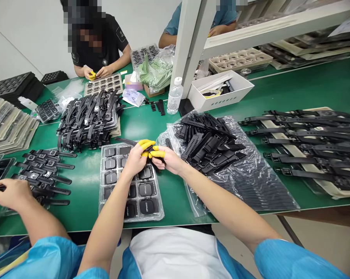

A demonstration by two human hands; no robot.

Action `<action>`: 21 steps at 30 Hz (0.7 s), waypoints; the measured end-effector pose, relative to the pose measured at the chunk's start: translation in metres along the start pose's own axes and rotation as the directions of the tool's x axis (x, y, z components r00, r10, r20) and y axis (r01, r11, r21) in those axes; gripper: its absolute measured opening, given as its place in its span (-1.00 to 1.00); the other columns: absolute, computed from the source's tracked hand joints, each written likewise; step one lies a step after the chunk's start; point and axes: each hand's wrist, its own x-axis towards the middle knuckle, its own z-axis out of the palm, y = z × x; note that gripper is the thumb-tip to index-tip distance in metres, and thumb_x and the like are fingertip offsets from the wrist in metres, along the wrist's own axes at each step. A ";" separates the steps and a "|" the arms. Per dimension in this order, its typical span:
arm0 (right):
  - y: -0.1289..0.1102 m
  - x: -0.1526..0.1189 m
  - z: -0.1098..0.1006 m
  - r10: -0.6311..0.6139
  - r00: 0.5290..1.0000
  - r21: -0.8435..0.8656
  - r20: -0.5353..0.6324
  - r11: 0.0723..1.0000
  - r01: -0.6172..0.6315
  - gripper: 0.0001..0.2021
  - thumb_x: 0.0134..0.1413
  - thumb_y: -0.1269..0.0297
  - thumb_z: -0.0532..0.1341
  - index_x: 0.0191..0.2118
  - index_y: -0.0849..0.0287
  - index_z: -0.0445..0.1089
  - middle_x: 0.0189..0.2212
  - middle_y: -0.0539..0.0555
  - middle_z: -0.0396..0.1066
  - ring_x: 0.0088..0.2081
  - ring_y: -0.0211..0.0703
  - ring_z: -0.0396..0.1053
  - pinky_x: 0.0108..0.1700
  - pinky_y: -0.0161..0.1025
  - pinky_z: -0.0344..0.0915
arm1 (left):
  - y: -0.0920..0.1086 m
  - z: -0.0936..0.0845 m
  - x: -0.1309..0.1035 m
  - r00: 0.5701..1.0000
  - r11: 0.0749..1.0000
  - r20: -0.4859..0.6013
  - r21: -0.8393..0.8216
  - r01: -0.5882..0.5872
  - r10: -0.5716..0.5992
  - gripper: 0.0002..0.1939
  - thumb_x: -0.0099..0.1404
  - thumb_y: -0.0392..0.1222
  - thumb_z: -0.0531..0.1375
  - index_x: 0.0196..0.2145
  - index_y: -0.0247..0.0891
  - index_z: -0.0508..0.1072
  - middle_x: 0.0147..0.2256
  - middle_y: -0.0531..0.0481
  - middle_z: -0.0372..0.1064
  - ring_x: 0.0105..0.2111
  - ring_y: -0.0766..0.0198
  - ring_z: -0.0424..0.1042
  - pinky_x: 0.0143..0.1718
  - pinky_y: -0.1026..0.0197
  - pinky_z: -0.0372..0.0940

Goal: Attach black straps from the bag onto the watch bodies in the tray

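My left hand (137,155), with yellow finger covers, is closed on a black watch strap (125,141) whose perforated end sticks out to the left. My right hand (169,158), also in yellow finger covers, meets it and pinches the dark part between the fingertips. Whether a watch body is attached there is hidden by the fingers. Under my left hand and forearm lies a clear plastic tray (161,207) with black square watch bodies (146,189) in its compartments. Just right of my right hand, a heap of black straps (211,145) rests on a clear plastic bag (247,190).
Stacked trays of strapped watches (89,118) stand behind on the left; another tray of watches (311,145) lies right. A water bottle (175,95) and white box (218,93) stand by the post (192,46). A co-worker's hand (13,193) is at left; another person sits opposite.
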 end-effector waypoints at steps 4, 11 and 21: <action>-0.003 0.002 -0.006 -0.040 0.998 0.104 -0.058 0.994 0.045 -0.75 0.10 0.16 0.36 -0.32 0.14 0.29 -0.71 -0.20 0.12 -0.70 -0.40 -0.05 -0.67 -0.42 -0.10 | 0.000 -0.002 0.001 0.991 0.997 -0.128 -0.063 0.036 -0.044 -0.60 0.42 -0.40 0.09 0.14 -0.21 0.48 0.05 -0.15 0.54 -0.06 0.22 0.58 0.07 0.11 0.49; -0.003 0.001 -0.006 0.013 0.997 0.019 0.071 1.000 -0.015 -0.70 0.10 0.14 0.38 -0.35 0.13 0.26 -0.74 -0.19 0.15 -0.72 -0.39 -0.04 -0.68 -0.41 -0.07 | -0.002 0.001 -0.001 0.998 0.996 -0.014 0.070 -0.061 0.063 -0.51 0.36 -0.46 0.05 0.16 -0.19 0.49 0.11 -0.16 0.51 0.17 0.13 0.48 0.23 0.01 0.41; 0.002 0.004 -0.003 -0.036 0.999 0.136 0.030 0.990 0.032 -0.72 0.10 0.20 0.37 -0.37 0.11 0.22 -0.74 -0.20 0.10 -0.70 -0.39 -0.07 -0.67 -0.43 -0.10 | -0.002 0.007 -0.003 1.000 0.992 0.000 0.124 -0.027 0.027 -0.45 0.32 -0.49 0.00 0.20 -0.23 0.43 0.14 -0.20 0.45 0.20 0.11 0.42 0.27 -0.02 0.37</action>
